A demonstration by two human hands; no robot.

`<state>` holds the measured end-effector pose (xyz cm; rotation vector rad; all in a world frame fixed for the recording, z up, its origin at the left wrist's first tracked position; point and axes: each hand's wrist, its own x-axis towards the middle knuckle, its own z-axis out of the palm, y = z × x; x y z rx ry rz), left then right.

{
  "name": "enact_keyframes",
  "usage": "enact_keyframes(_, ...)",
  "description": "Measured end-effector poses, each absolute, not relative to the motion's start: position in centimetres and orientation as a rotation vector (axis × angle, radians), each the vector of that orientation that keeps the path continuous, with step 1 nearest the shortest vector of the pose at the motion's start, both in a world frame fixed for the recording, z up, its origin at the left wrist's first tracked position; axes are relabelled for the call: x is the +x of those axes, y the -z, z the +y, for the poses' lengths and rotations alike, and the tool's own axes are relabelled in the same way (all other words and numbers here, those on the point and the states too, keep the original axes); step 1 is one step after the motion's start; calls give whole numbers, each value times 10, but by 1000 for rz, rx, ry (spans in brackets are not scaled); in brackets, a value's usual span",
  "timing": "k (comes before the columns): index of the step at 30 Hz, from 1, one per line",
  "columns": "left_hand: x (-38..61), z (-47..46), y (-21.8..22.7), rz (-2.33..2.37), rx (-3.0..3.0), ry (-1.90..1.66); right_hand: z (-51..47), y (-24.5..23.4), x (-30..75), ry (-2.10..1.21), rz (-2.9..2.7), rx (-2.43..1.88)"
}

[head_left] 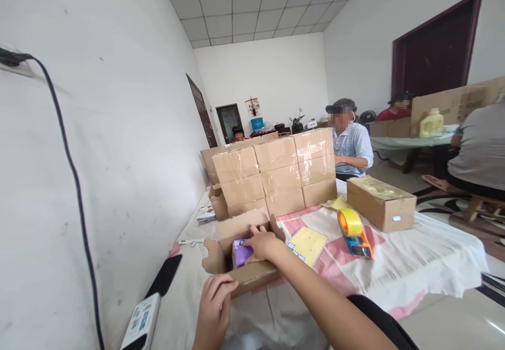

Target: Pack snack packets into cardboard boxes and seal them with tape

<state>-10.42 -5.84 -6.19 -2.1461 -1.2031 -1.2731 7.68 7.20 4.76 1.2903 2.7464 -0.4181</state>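
From where I stand, the work centres on 1 open cardboard box [256, 282] on the near side of the table, its flaps raised and no tape visible across its top. Inside it, towards the left, sits a purple pack [239, 253], partly covered by the fingers.

The right hand [258, 245] reaches into the box from above, its fingers bent and a little apart, some touching the pack; I cannot tell whether they grip it or merely press on it. The left hand [215, 300] is at the box's near left corner, fingers close together and curled at the cardboard edge; whether they pinch it is unclear from here.

As for progress, I'd judge the filling of this box to be partway or nearly done: the pack lies within the walls, but the right hand is on it, and the top is neither folded over nor sealed. How full the bottom is, I cannot see.

Just behind, a stack of closed boxes [278, 176] shows 3 columns and 3 rows, with shiny tape across the cardboard, so those look finished. Another taped box [381, 208] sits to the right. Near it, a tape dispenser [357, 237] with a yellow roll lies on the cloth [430, 255], with neither hand on it.
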Motion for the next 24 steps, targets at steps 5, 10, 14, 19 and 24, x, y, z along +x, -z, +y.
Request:
enact_keyframes(5,-104,-54,61,-1254,-2172,1232,89,-32,83,836,2625,1366)
enact_keyframes(10,-103,-52,60,-1255,-2157,1288,82,-25,78,859,2961,1131)
enact_keyframes(14,-103,-54,56,-1226,-2135,1430,66,-25,61,953,2953,954)
enact_keyframes(19,-106,-58,53,-1206,-2204,1569,50,-19,51,961,2930,1000)
enact_keyframes(24,-105,-60,52,-1206,-2211,1600,52,-20,49,862,2938,1024)
